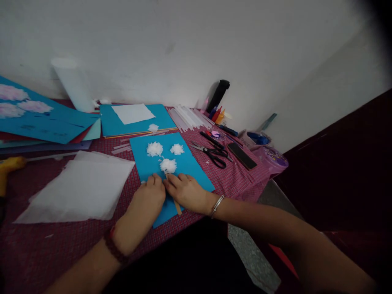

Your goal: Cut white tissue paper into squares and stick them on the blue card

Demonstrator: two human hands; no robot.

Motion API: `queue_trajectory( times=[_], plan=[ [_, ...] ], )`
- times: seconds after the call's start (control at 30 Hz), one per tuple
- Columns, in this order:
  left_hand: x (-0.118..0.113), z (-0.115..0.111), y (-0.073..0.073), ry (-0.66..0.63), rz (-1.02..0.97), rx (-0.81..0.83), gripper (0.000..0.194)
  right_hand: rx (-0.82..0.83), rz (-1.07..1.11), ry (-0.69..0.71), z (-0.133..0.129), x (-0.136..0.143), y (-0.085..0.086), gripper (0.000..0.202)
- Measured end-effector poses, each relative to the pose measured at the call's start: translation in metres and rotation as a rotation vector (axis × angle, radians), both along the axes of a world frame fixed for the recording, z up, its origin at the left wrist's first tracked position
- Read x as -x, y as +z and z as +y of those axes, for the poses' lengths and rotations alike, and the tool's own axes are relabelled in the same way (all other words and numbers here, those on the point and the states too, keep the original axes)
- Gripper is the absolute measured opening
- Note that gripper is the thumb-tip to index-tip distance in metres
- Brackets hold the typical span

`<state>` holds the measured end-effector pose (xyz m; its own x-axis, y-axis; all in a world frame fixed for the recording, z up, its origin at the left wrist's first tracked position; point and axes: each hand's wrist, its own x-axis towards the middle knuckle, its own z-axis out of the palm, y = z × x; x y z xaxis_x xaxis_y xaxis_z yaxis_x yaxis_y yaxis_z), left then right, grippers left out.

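Observation:
A blue sheet of card lies at the table's front edge with three fluffy white paper flowers on it. My left hand rests on the card's lower left part, its fingers curled; what they hold, if anything, is hidden. Fingers bent and pressed down, my right hand lies over a flat tan strip, which pokes out below the palm and slightly above the fingers. The fingertips of both hands meet just below the lowest white flower. Above it sit the other two, a left flower and a smaller right flower.
Black-handled scissors and a dark phone lie to the right. White glue sticks are behind. Thin white sheets and a yellow glue gun lie left. A blue card stack stands behind.

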<state>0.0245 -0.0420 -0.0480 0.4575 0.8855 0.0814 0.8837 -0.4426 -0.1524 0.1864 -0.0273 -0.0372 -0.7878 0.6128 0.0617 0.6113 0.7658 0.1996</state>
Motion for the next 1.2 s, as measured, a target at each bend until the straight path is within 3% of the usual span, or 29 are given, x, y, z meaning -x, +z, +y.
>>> queue_trajectory(
  times=[0.17,0.63,1.03,1.2],
  plan=[
    [-0.004,-0.005,-0.010,0.023,0.054,-0.056,0.038,-0.013,-0.040,0.024,-0.005,0.000,-0.002,0.031],
    [-0.002,-0.004,-0.010,0.025,0.018,-0.058,0.037,0.020,0.047,-0.044,-0.003,-0.003,0.002,0.034],
    [-0.001,-0.004,-0.012,0.004,0.032,-0.080,0.038,0.067,0.092,0.001,-0.002,-0.012,-0.001,0.038],
    [-0.001,-0.005,-0.011,0.004,0.041,-0.066,0.037,0.051,0.110,-0.055,0.000,-0.010,-0.003,0.036]
  ],
)
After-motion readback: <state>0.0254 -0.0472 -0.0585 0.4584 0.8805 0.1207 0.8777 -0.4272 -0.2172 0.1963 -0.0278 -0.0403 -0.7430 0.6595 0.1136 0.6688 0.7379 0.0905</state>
